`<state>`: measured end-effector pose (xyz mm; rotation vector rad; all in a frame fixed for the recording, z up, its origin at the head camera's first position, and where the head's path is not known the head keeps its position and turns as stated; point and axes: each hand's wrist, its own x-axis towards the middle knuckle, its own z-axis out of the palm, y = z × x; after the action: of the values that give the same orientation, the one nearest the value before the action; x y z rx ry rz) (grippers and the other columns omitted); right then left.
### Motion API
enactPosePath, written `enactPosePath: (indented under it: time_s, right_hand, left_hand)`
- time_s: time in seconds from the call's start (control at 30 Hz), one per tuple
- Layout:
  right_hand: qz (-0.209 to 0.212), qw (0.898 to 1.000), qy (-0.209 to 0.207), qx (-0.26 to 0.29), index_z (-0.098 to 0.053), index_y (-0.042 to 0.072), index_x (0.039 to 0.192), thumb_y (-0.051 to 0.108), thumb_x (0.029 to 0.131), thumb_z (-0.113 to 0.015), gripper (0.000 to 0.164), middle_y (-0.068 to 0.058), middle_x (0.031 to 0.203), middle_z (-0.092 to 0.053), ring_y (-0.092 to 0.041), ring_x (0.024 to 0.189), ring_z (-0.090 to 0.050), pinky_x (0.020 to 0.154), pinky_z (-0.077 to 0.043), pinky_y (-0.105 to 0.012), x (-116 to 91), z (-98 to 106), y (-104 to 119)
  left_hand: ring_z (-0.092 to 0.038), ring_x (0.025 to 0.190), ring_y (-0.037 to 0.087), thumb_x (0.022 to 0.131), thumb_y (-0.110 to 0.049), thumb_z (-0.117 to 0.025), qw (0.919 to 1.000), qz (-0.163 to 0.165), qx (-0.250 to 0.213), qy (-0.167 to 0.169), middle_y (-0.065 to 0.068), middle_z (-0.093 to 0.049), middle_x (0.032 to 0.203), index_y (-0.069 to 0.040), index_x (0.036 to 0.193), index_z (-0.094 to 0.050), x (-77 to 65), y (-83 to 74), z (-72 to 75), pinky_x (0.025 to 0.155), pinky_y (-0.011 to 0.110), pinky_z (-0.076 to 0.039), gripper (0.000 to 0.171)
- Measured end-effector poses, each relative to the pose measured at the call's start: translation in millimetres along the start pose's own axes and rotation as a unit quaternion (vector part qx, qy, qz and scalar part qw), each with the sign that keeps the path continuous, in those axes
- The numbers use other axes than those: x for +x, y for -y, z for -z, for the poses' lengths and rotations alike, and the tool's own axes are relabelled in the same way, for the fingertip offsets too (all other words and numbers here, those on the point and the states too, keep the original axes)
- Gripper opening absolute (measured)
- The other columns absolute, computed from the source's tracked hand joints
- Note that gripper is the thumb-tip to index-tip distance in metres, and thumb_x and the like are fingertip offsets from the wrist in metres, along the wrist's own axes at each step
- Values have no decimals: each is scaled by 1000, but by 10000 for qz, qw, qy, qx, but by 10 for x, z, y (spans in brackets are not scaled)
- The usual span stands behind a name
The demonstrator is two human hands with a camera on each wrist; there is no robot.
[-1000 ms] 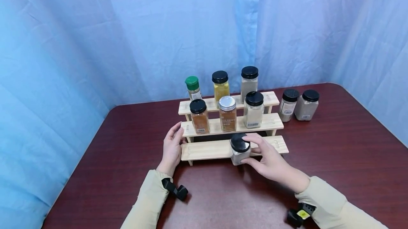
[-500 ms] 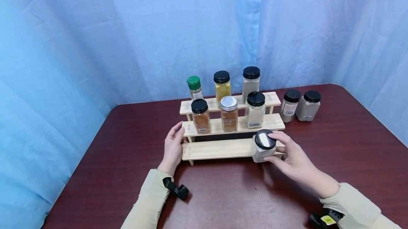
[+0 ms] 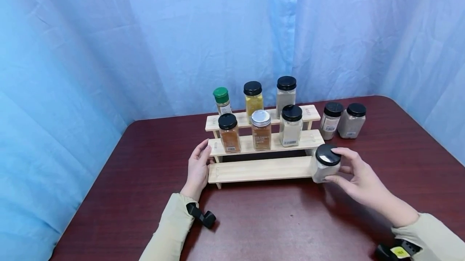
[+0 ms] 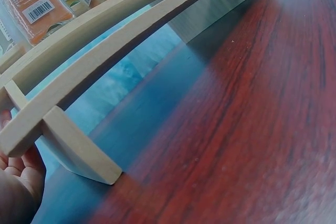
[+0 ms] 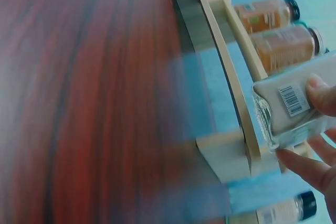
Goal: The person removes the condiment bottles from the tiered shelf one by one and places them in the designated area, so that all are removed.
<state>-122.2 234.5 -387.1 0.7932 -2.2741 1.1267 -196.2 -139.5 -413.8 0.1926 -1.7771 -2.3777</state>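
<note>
A three-step wooden spice rack (image 3: 259, 169) stands on the table. My left hand (image 3: 197, 171) holds its left end, thumb at the middle step; in the left wrist view, fingers (image 4: 32, 163) curl beneath the wood. My right hand (image 3: 365, 182) grips a square spice jar (image 3: 322, 172) by its side and black lid, slightly tilted, at the right end of the lowest step. Pale contents and a barcode show on this jar (image 5: 275, 98) in the right wrist view. Whether its base touches the step I cannot tell.
On the middle step stand an orange-brown jar (image 3: 230, 138), a silver-lidded jar (image 3: 261, 136) and a pale jar (image 3: 290, 132). Green-lidded (image 3: 222, 101), yellow (image 3: 254, 103) and grey (image 3: 285, 99) jars occupy the top step. Two black-lidded jars (image 3: 328, 126) (image 3: 351, 124) stand right of the rack.
My right hand has carried the jar rightward along the lowest step, from right of its middle to its right end. The left hand keeps its hold on the rack.
</note>
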Motion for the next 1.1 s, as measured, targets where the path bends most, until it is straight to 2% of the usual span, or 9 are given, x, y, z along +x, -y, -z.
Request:
enactPosePath:
  time_s: [0.1,0.2,0.27,0.37,0.47,0.53,0.6,1.1]
  right_hand:
    - [-43,9999,62,-98,-34,-5,129,22,76,-67,68,30,123,-40,17,92,-52,67,-49,-6,-25,93,-70]
    - [-2,9999,63,-104,-32,-6,130,34,79,-59,71,30,125,-40,19,93,-51,72,-46,-4,-38,164,-141]
    - [1,10000,68,-69,-30,-7,131,35,80,-59,72,29,126,-40,20,95,-50,75,-45,-3,-42,205,-180]
    - [-65,9998,103,-141,-28,-6,132,14,80,-70,70,29,126,-38,21,94,-50,72,-47,-4,-43,259,-213]
    - [-161,9993,149,-317,-27,-5,133,-12,69,-76,81,31,125,-37,21,94,-49,67,-47,-5,-48,302,-228]
    - [-189,9990,161,-373,-27,-6,133,-21,63,-75,86,32,124,-37,22,93,-49,66,-48,-5,-53,321,-237]
    - [-192,9989,165,-390,-28,-7,132,-24,61,-74,87,32,124,-37,22,93,-49,65,-48,-5,-57,335,-249]
    - [-269,9956,263,-858,-32,-8,130,-22,56,-78,88,35,124,-31,24,91,-46,60,-46,-3,-94,515,-434]
  left_hand:
    - [-48,64,4,98,-8,-48,10000,-3,18,26,-8,-59,95,5,136,-43,5,12,6,59,15,-40,40]
    - [-48,65,4,98,-9,-49,10000,1,39,24,-7,-59,95,5,136,-43,12,23,16,59,15,-40,41]
    - [-48,65,4,98,-9,-49,10000,9,24,23,-7,-59,95,5,137,-43,18,27,21,59,15,-40,41]
    - [-48,64,4,98,-9,-49,10000,17,19,32,-8,-59,95,5,137,-42,18,25,20,59,15,-40,42]
    - [-48,64,4,98,-9,-49,10000,16,29,53,-8,-59,95,5,138,-41,12,20,14,59,15,-40,42]
    - [-48,64,4,99,-9,-48,10000,18,35,62,-8,-59,95,4,137,-42,8,18,12,59,16,-40,42]
    - [-48,64,4,99,-9,-48,10000,10,29,67,-8,-58,96,4,137,-43,6,18,10,59,16,-40,41]
    - [-49,67,3,99,-10,-48,9999,-49,55,129,-6,-58,101,6,137,-41,11,22,15,59,15,-40,42]
